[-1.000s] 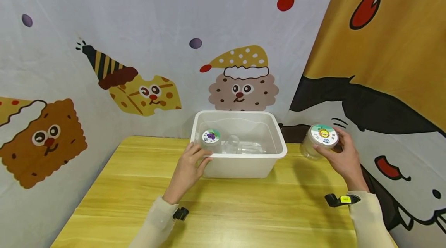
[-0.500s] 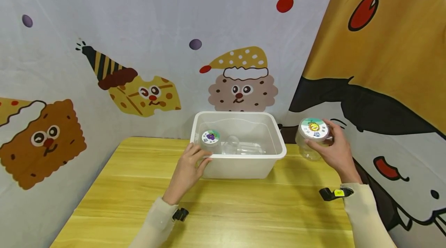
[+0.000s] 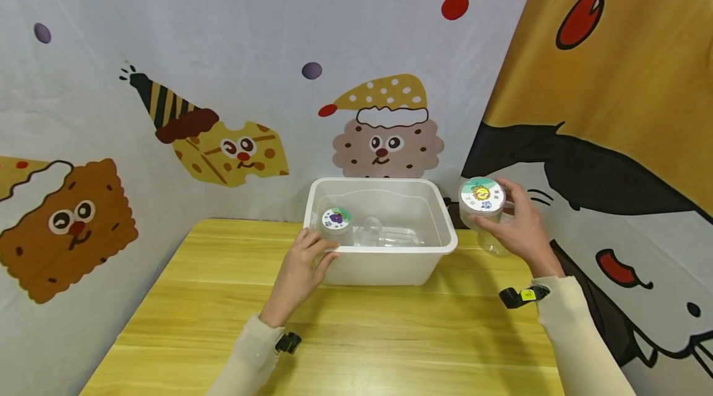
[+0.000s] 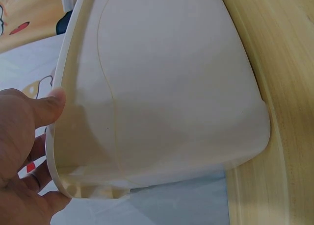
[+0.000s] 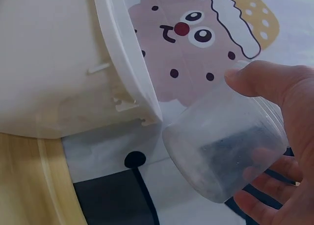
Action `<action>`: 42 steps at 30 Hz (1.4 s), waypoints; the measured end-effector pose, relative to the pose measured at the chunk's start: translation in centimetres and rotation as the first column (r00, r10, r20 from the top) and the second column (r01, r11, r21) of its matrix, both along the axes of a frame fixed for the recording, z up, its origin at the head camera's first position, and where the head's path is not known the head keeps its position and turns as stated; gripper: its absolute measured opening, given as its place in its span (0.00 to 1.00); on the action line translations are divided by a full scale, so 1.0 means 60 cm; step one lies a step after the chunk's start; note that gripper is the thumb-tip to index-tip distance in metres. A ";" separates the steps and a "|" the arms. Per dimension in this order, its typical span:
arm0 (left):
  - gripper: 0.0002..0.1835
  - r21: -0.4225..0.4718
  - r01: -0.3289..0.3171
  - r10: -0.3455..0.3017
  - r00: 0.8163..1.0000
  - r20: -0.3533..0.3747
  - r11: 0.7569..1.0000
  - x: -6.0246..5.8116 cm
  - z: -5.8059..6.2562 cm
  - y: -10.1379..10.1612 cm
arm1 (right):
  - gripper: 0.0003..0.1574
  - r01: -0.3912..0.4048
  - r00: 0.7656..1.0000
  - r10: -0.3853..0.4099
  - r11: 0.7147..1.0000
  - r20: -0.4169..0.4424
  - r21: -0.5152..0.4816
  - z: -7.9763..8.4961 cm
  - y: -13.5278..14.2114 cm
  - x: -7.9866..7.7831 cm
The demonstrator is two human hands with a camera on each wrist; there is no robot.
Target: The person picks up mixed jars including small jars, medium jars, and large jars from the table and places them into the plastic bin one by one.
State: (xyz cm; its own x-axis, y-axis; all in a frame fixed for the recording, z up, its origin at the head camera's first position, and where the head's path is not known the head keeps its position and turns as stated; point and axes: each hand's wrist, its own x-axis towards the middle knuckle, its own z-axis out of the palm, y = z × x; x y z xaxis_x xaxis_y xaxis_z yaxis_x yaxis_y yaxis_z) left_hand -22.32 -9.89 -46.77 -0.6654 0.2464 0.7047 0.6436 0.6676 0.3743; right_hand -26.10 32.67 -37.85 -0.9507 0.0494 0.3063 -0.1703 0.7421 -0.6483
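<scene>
In the head view my left hand (image 3: 299, 272) grips the near left rim of a white plastic tub (image 3: 384, 267). The left wrist view shows the thumb outside that rim and the fingers behind it. Right of the tub, my right hand (image 3: 523, 229) holds a clear plastic jar (image 3: 482, 195), whose round lid label has a yellow-orange picture. In the right wrist view, thumb and fingers go round the jar (image 5: 221, 141), held in the air beside the tub. Inside the tub stands a clear jar (image 3: 337, 220) with a purple fruit label; clear containers (image 3: 401, 237) lie beside it.
Another clear container (image 3: 492, 244) seems to stand on the table under the held jar, partly covered by it. The wood-grain table (image 3: 356, 334) carries the tub near its back edge. A cartoon-printed cloth (image 3: 234, 25) hangs close behind.
My right hand has moved left and upward with the jar, towards the tub. The clear container beneath it stays put. My left hand and the tub have not moved.
</scene>
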 end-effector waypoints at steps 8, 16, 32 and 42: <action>0.08 -0.003 0.001 -0.001 1.000 -0.012 1.000 0.000 -0.001 0.000 | 0.64 -0.073 0.997 0.075 0.995 -0.026 0.067 0.017 -0.022 -0.012; 0.08 -0.006 -0.005 0.004 1.000 -0.009 1.000 0.001 -0.003 0.000 | 0.64 -0.104 0.994 0.107 0.987 -0.020 0.120 0.036 -0.044 -0.019; 0.09 -0.013 -0.001 0.001 1.000 -0.021 1.000 -0.001 -0.002 -0.003 | 0.61 -0.210 0.974 0.224 0.950 -0.040 0.230 0.052 -0.088 -0.055; 0.09 -0.017 -0.002 0.001 0.999 -0.044 1.000 -0.003 -0.003 -0.002 | 0.62 -0.251 0.965 0.262 0.926 0.001 0.282 0.054 -0.111 -0.074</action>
